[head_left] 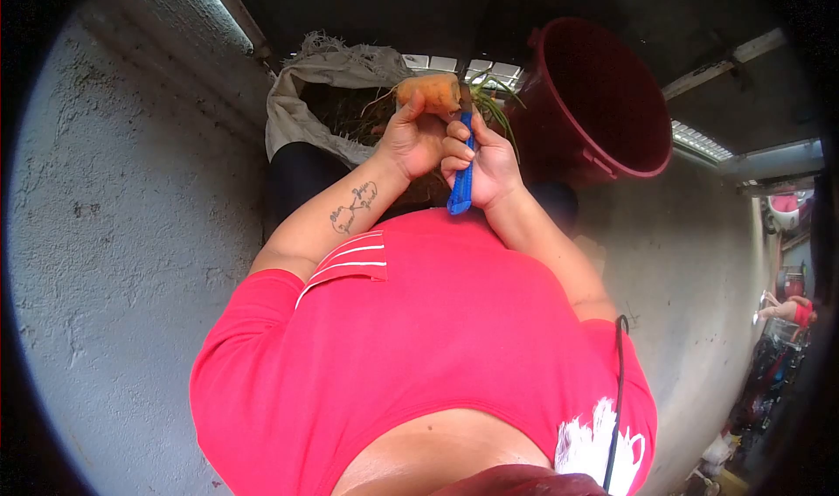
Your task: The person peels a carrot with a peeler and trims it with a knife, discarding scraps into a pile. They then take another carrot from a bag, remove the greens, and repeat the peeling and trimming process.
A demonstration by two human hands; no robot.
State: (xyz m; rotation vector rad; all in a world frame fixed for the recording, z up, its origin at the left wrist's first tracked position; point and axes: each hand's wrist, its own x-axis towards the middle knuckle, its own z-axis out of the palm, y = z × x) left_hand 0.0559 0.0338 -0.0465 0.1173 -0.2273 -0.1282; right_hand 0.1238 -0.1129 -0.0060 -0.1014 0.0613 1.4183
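Observation:
My left hand grips an orange carrot with thin roots and green tops. My right hand is closed around a knife with a blue handle; the blade end sits against the carrot and is mostly hidden by my fingers. Both hands are held together in front of my red shirt, above an open sack. A tattoo shows on my left forearm.
A pale woven sack lies open just beyond my hands, with dark contents and greens inside. A dark red bucket stands to its right. Rough concrete floor surrounds me. Another person is at the far right edge.

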